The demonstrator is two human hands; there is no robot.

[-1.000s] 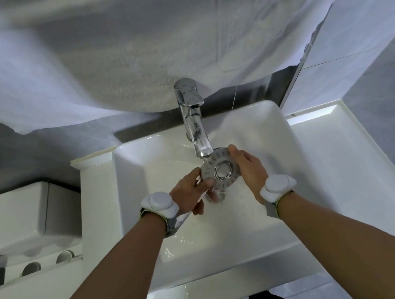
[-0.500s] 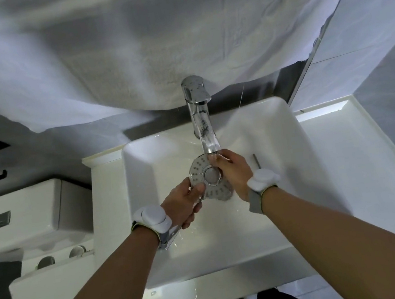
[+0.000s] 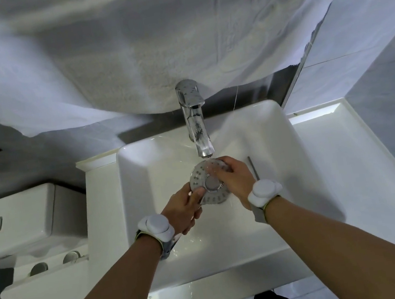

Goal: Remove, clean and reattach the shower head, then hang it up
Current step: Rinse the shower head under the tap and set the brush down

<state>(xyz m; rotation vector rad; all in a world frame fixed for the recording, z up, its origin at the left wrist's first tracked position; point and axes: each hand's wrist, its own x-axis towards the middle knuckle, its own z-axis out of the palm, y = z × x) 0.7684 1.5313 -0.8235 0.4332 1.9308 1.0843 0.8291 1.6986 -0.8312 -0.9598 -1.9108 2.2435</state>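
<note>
I see the shower head [image 3: 209, 183] held face up over the white sink [image 3: 138, 173], directly under the spout of the chrome tap [image 3: 197, 126]. Water falls from the tap onto the far edge of the round face. My left hand [image 3: 182, 209] grips the near-left rim, its fingers [image 3: 199, 193] closed on the shower head with the thumb lying across the face beside the round middle part. My right hand [image 3: 235, 179] lies on the right side of the face, its fingers curled together on the far edge where the water lands; they hide this part of the disc. Both wrists wear a white round device on a strap.

A big white towel [image 3: 149, 41] hangs above and covers the wall behind the tap; its lower edge touches the top of the tap. The sink stands in a white tabletop [image 3: 347, 165], bare on the right side. Left of the sink is a white toilet tank [image 3: 22, 221]. Small water drops shine in the basin near my left wrist, and some more on the front rim.
</note>
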